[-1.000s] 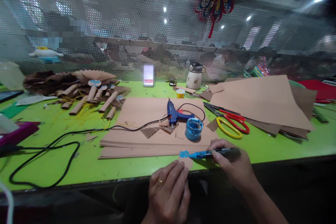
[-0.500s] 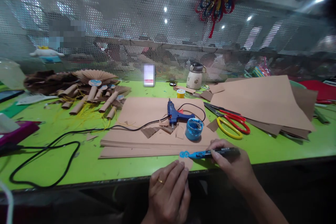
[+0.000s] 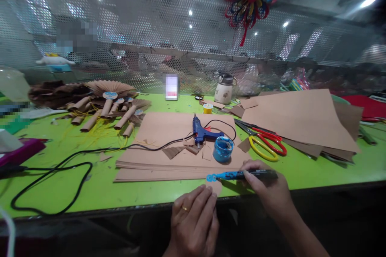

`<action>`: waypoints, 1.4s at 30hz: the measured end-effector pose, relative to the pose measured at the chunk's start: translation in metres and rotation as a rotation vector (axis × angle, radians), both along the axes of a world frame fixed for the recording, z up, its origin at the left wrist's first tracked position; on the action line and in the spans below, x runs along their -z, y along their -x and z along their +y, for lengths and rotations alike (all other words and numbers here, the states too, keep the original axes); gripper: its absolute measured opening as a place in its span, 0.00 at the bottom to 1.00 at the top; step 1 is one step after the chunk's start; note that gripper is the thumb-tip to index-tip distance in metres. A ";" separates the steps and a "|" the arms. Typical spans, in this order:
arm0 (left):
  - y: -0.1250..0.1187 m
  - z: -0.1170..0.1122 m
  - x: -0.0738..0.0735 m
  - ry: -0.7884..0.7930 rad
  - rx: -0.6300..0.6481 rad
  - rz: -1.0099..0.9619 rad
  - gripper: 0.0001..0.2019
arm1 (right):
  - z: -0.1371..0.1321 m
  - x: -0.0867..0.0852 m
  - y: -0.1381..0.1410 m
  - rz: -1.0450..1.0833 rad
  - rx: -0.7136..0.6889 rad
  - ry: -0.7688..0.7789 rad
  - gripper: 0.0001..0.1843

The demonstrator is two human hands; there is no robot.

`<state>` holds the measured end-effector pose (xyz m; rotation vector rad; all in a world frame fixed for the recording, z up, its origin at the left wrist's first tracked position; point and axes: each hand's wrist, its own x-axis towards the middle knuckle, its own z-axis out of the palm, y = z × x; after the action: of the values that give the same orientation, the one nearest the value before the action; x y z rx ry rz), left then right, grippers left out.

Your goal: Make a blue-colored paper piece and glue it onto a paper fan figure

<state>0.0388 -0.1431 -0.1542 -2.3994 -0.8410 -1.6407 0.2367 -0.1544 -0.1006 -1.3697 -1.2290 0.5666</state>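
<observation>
A small brown paper disc (image 3: 214, 188) lies at the table's front edge, with blue paint lines along its top. My left hand (image 3: 194, 217), a ring on one finger, is closed at the disc's lower side, fingertips pressing on it; the thumb is mostly hidden. Pinched in my right hand (image 3: 267, 184) is a black marker (image 3: 241, 175) smeared with blue, its tip touching the disc's painted part. Just beyond stands an open jar of blue paint (image 3: 223, 150) on a stack of brown paper (image 3: 157, 154).
A blue glue gun (image 3: 200, 130) rests on the stack, its cord running left. Red- and yellow-handled scissors (image 3: 262, 144) lie right of the jar. Paper fans (image 3: 108, 96) with rolled handles are heaped at the left. Brown sheets (image 3: 295, 114) spread at the right; a bottle (image 3: 223, 89) stands behind.
The marker tip has shifted very slightly on the disc's blue lines. My left hand stays in place on the disc.
</observation>
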 end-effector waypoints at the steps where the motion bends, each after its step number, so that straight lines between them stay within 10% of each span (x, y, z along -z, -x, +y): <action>1: 0.000 0.000 0.000 -0.001 0.001 0.002 0.14 | 0.000 0.000 0.000 0.006 -0.001 0.004 0.05; 11: 0.003 0.000 -0.001 -0.003 -0.010 0.009 0.15 | 0.000 0.008 -0.002 0.311 -0.009 0.015 0.09; 42: 0.006 -0.003 -0.007 0.033 0.015 0.018 0.16 | -0.004 -0.005 0.007 0.040 -0.082 0.067 0.08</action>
<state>0.0324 -0.1465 -0.1471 -2.4440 -0.8559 -1.6211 0.2295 -0.1585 -0.0961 -1.3624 -1.2477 0.6948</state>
